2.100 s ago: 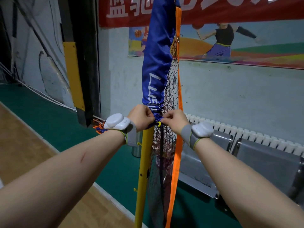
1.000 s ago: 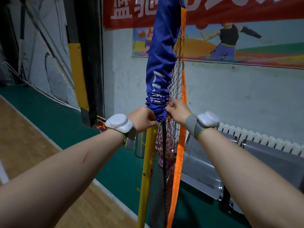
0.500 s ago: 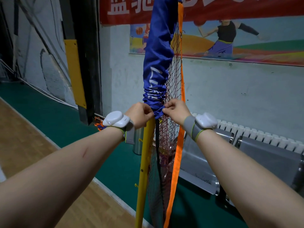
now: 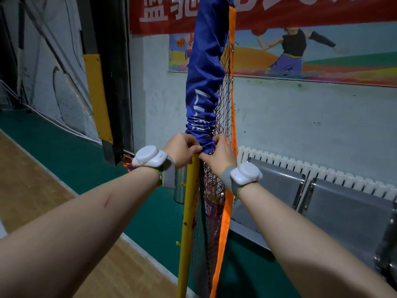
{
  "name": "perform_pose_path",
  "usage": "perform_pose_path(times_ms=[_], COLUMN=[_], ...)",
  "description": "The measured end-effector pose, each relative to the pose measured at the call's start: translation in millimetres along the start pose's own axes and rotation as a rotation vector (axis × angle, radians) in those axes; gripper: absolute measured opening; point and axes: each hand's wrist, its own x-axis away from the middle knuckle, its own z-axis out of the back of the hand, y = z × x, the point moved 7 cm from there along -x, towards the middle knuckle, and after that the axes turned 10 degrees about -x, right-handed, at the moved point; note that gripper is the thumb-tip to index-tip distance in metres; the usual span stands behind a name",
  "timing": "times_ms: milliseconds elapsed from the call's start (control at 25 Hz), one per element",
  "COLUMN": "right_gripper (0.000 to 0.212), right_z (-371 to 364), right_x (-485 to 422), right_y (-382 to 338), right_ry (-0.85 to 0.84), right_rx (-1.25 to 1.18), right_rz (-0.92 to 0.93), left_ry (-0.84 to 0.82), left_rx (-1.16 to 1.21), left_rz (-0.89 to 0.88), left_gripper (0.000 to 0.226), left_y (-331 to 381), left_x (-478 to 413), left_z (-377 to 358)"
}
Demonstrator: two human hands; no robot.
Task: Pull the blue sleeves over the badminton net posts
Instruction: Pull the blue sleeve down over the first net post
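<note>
A blue sleeve [image 4: 204, 82] with white lettering covers the upper part of a yellow net post [image 4: 187, 211] that stands upright in front of me. Its lower end is bunched into folds at about wrist height. My left hand [image 4: 182, 150] pinches the sleeve's hem on the left side, against the post. On the right side my right hand [image 4: 219, 153] grips the same hem. A dark net [image 4: 223, 117] with an orange edge band [image 4: 223, 229] hangs beside the post, right of the sleeve. Both wrists carry white sensor units.
A wall with a red banner [image 4: 279, 11] and a sports mural is close behind the post. A white radiator [image 4: 322, 168] and metal bench seats [image 4: 348, 211] stand at the right. A yellow-padded dark pillar [image 4: 103, 100] rises at the left. Green floor borders wooden court boards [image 4: 32, 179].
Both hands stay on the sleeve's hem; the hem went up a little about a second ago and is back down at wrist height, with more folds bunched above it.
</note>
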Motion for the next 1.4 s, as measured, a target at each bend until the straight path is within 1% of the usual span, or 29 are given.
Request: perform_pose_path(times_ms=[120,200,280,360,400,480,560,600,680,760,800,880,960,1040,1120,1240,1320,1400], right_gripper=[0.047,0.045,0.032,0.013,0.01,0.012,0.012,0.011,0.006,0.019,0.02,0.018,0.025,0.029,0.028,0.018,0.019,0.02], right_z=[2,6,10,14,16,20,22,22,19,14,11,6,2,3,3,4,4,3], right_x=[0,0,-2,-5,-7,-10,-13,-14,-18,-20,-20,-20,-20,-21,-21,-17,-15,-14], right_y=[1,5,9,12,12,13,14,15,19,23,24,22,19,15,12,12,11,10], right_ry=[0.027,0.034,0.011,-0.021,-0.023,0.003,0.041,0.053,0.047,0.008,-0.023,-0.087,-0.117,-0.082,-0.038,0.007,0.0,-0.011], right_rx=[0.027,0.021,0.044,0.084,0.091,0.07,0.018,-0.02,-0.169,-0.318,-0.332,-0.259,-0.204,-0.156,-0.114,-0.005,0.055,0.057], right_rz=[0.018,-0.004,-0.026,-0.007,0.013,0.027,0.003,-0.017,-0.067,-0.107,-0.104,-0.055,0.008,0.071,0.113,0.126,0.118,0.114], left_ry=[-0.005,-0.015,-0.024,-0.026,-0.022,-0.007,0.01,0.017,0.033,0.04,0.04,0.039,0.038,0.032,0.032,0.038,0.032,0.027], left_rx=[0.003,0.009,0.017,0.022,0.02,0.008,-0.007,-0.01,-0.013,-0.019,-0.029,-0.053,-0.053,-0.056,-0.054,-0.055,-0.057,-0.064], left_rz=[-0.006,-0.012,-0.013,-0.006,-0.001,0.002,0.0,0.002,0.006,0.007,0.004,0.0,0.001,-0.005,-0.009,-0.018,-0.021,-0.021], left_gripper=[0.017,0.017,0.018,0.017,0.017,0.017,0.017,0.016,0.016,0.017,0.017,0.017,0.017,0.017,0.017,0.017,0.017,0.018], left_y=[-1,0,2,3,3,4,6,7,8,8,8,8,8,8,8,9,8,7], left_x=[-1,-2,-3,-4,-4,-5,-5,-5,-5,-5,-6,-6,-7,-6,-6,-7,-7,-6], left_z=[-2,-4,-6,-8,-8,-8,-7,-8,-8,-9,-9,-10,-10,-10,-10,-11,-14,-16])
